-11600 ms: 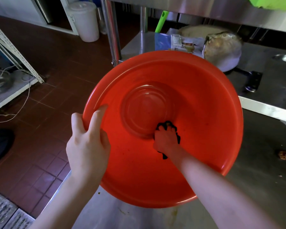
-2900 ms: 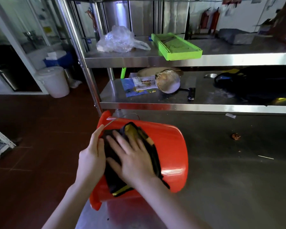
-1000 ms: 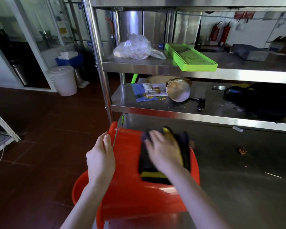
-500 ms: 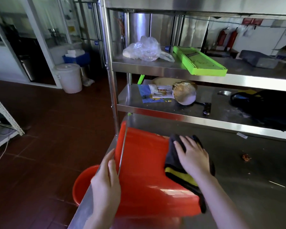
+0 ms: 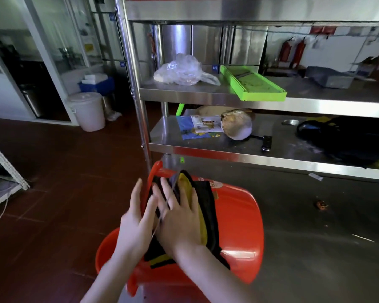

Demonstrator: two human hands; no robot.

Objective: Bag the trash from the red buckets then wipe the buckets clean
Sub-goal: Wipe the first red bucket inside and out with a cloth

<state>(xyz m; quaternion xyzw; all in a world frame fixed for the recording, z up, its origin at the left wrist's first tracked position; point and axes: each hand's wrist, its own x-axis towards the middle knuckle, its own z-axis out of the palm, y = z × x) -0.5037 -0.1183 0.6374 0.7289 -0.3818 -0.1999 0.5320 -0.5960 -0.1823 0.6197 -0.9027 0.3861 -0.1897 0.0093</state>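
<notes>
A red bucket (image 5: pixel 236 217) lies on its side on the steel table (image 5: pixel 315 248), rim to the left. A black and yellow cloth (image 5: pixel 204 204) is draped over its upper side near the rim. My right hand (image 5: pixel 179 219) lies flat on the cloth, fingers spread, pressing it against the bucket. My left hand (image 5: pixel 136 221) rests with fingers extended against the bucket's rim and thin wire handle, just left of the right hand. A second red bucket (image 5: pixel 105 254) shows partly below and to the left.
A steel rack stands behind the table; its shelves hold a clear plastic bag (image 5: pixel 179 71), a green tray (image 5: pixel 252 84), papers, a pan (image 5: pixel 239 125) and a black bag (image 5: pixel 348 138). A scrap (image 5: pixel 321 204) lies on the table. A white lidded bin (image 5: pixel 88 110) stands on the floor.
My right hand slid the cloth from the bucket's right side leftwards to the rim, beside my left hand. Much earlier it wiped inside the bucket.
</notes>
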